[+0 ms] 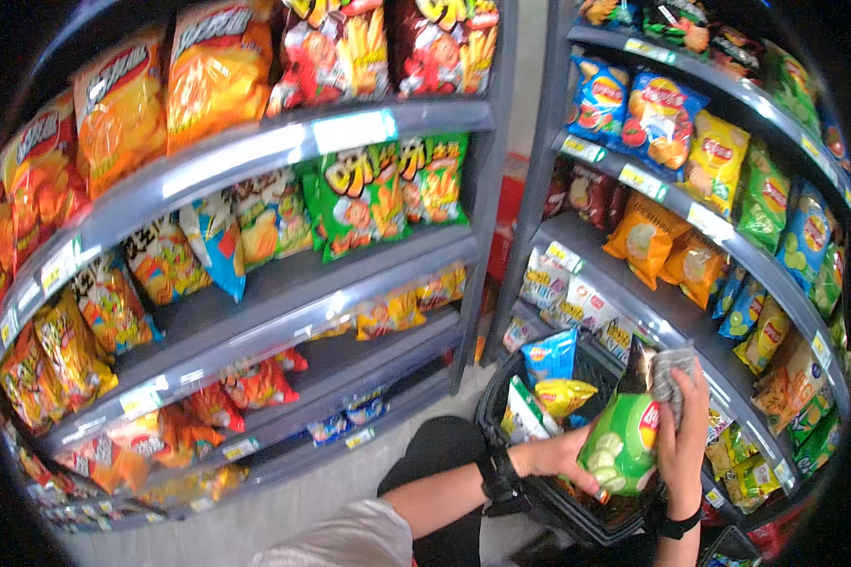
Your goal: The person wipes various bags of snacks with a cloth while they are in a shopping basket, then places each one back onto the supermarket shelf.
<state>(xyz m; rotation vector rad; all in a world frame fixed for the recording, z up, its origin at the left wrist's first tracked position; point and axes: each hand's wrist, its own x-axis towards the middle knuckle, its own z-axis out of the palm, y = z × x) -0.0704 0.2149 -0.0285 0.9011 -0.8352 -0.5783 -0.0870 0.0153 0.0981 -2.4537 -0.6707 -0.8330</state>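
Note:
My left hand [557, 461] grips the lower left side of a green Lay's chip bag [620, 443] with cucumber slices pictured on it. In my right hand [684, 418] is a grey cloth [670, 372], pressed near the bag's upper right edge. Both hands are above a black plastic basket [493, 400]. Inside the basket lie a blue bag [551, 356], a yellow bag [566, 397] and a white and green pack [528, 411]. A dark bag [638, 365] stands behind the green one. My palms and the basket's bottom are mostly hidden.
Curved grey shelves [390, 255] of snack bags fill the left side. More shelves [610, 298] with chip bags rise on the right, close to the basket. A grey upright [482, 283] ends the left shelves. Another dark basket [730, 546] shows at the bottom right.

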